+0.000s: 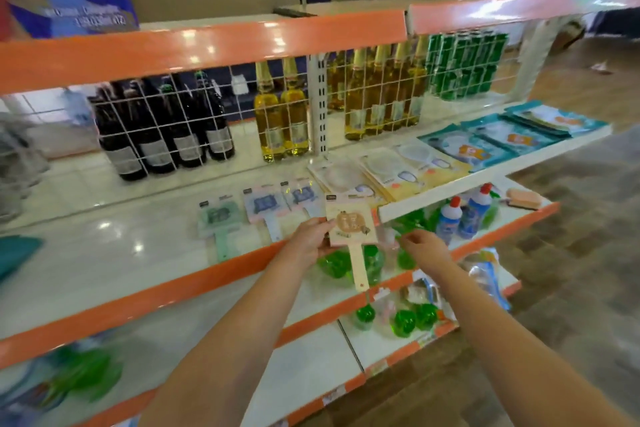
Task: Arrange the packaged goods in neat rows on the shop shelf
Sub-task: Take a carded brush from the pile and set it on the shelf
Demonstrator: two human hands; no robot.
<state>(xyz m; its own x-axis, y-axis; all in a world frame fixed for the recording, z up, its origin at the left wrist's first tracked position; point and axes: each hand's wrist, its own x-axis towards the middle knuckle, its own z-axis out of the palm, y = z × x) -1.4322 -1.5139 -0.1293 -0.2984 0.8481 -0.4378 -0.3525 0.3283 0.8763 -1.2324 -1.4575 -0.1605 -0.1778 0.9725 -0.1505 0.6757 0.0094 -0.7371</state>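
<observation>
Over the white shelf [104,253], left hand [309,236] pinching beige carded package [349,224] with long tab, right hand [424,246] loosely spread

I have one view only, from the head camera, set above and in front of the white shelf [104,246] with its orange edge. It faces forward and down across that shelf, close enough that both forearms reach in from the bottom of the frame. The wide lens bends the shelf lines; lower shelves show beneath it, floor to its right.
</observation>
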